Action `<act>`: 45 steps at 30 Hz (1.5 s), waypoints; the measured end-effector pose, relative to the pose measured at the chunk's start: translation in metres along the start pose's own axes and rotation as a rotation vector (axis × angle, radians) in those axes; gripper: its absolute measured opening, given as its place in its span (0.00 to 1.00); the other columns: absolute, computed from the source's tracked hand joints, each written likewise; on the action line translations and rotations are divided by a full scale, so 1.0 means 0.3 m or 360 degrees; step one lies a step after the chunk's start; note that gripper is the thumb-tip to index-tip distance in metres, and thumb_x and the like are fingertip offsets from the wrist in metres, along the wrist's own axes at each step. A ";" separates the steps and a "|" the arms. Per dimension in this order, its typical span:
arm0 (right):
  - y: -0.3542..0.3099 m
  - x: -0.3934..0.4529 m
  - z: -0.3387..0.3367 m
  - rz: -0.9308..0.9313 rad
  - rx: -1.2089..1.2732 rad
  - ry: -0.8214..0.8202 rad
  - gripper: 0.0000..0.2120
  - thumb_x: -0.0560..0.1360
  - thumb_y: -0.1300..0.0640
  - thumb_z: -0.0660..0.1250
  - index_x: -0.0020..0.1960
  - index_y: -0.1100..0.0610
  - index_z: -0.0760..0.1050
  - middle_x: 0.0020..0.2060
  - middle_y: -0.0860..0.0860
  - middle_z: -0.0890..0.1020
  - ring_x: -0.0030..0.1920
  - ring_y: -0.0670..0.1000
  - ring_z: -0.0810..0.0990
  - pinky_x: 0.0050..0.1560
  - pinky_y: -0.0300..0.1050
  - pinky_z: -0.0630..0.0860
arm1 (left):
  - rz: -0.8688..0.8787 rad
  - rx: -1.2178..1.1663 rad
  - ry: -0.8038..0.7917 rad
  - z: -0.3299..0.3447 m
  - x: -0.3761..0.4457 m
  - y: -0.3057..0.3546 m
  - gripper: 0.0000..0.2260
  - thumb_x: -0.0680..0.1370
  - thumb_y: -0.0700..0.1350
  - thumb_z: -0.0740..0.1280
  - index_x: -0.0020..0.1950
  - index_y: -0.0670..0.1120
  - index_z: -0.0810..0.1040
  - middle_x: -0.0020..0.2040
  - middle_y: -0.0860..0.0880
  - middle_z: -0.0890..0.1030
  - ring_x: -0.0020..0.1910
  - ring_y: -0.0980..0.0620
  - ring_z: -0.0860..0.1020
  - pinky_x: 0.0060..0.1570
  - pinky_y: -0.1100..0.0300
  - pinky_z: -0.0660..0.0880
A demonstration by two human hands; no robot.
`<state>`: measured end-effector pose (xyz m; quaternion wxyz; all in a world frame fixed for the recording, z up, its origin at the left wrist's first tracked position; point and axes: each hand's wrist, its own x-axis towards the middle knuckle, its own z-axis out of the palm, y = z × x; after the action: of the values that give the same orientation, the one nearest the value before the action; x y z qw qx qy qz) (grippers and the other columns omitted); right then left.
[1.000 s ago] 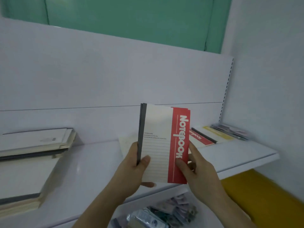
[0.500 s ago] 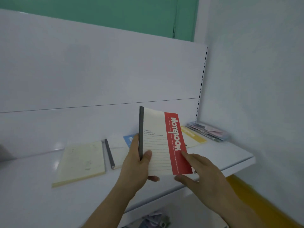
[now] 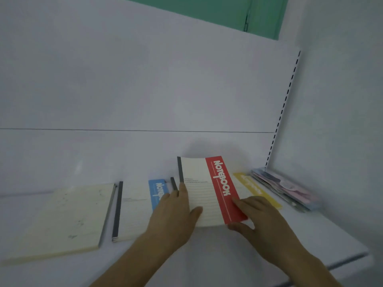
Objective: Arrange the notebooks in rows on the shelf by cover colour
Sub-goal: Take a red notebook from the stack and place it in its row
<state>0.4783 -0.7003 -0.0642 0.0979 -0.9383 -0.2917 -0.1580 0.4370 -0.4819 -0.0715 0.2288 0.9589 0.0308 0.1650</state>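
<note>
A red-banded notebook [image 3: 209, 189] with a dark spine is held tilted just above the white shelf [image 3: 310, 235]. My left hand [image 3: 176, 214] grips its spine edge, thumb on the cover. My right hand [image 3: 255, 218] holds its lower right corner at the red band. Under and behind it lie a blue-banded notebook [image 3: 157, 189] to the left and a yellow-banded notebook [image 3: 257, 189] to the right. Another dark spine [image 3: 173, 183] shows beside the blue one; its cover is hidden.
A cream plain-covered notebook [image 3: 62, 218] lies flat at the left. A stack of pastel notebooks [image 3: 288, 189] sits in the right corner by the slotted upright [image 3: 284, 108]. The shelf's front edge runs at the lower right.
Both hands have lowered the red-banded notebook toward the shelf, over the spot between the blue and yellow ones. The view has swung right and down.
</note>
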 end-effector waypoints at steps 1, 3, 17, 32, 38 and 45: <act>0.017 0.024 0.011 -0.0037 0.0001 0.0005 0.32 0.73 0.34 0.61 0.72 0.50 0.68 0.62 0.41 0.76 0.62 0.45 0.69 0.64 0.38 0.64 | -0.0016 0.0086 -0.0068 0.008 0.006 0.000 0.33 0.78 0.65 0.61 0.76 0.50 0.57 0.65 0.51 0.73 0.62 0.52 0.71 0.62 0.55 0.73; 0.050 0.069 0.044 -0.0143 -0.0018 0.0011 0.31 0.72 0.33 0.58 0.66 0.53 0.75 0.55 0.44 0.80 0.57 0.48 0.74 0.58 0.42 0.72 | -0.0042 0.0292 -0.0185 0.018 0.022 -0.002 0.43 0.72 0.73 0.60 0.77 0.49 0.55 0.68 0.51 0.70 0.64 0.51 0.69 0.64 0.53 0.70; 0.190 0.166 0.164 -0.0382 -0.0079 -0.0178 0.30 0.74 0.31 0.49 0.62 0.46 0.76 0.56 0.44 0.82 0.64 0.52 0.74 0.65 0.50 0.69 | -0.0278 0.0904 -0.0294 0.099 0.046 0.041 0.31 0.73 0.75 0.53 0.61 0.53 0.74 0.57 0.54 0.77 0.62 0.51 0.70 0.65 0.54 0.65; 0.198 0.180 0.190 -0.0533 0.0002 -0.0279 0.32 0.77 0.34 0.47 0.75 0.51 0.60 0.72 0.47 0.67 0.76 0.51 0.54 0.75 0.46 0.45 | -0.0452 0.0542 -0.0489 0.067 0.050 0.054 0.27 0.76 0.65 0.64 0.69 0.50 0.70 0.59 0.51 0.74 0.59 0.54 0.71 0.57 0.61 0.70; 0.203 0.173 0.191 -0.0494 -0.0012 -0.0245 0.34 0.77 0.32 0.45 0.76 0.50 0.57 0.73 0.47 0.65 0.76 0.52 0.51 0.76 0.49 0.46 | -0.0394 0.0755 -0.0332 0.072 0.035 0.058 0.32 0.75 0.68 0.61 0.74 0.53 0.65 0.70 0.49 0.68 0.75 0.46 0.57 0.76 0.49 0.54; 0.165 0.126 0.168 -0.0486 0.0130 -0.0054 0.36 0.76 0.30 0.44 0.76 0.50 0.58 0.75 0.49 0.62 0.77 0.52 0.49 0.73 0.46 0.47 | -0.0386 0.0637 0.0137 0.078 -0.036 0.093 0.32 0.77 0.67 0.60 0.77 0.54 0.59 0.78 0.50 0.58 0.79 0.48 0.49 0.78 0.49 0.49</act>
<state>0.5486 -0.7070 -0.1023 0.1058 -0.8808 -0.4387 -0.1431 0.4342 -0.5183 -0.0820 0.0507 0.9665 0.1875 0.1675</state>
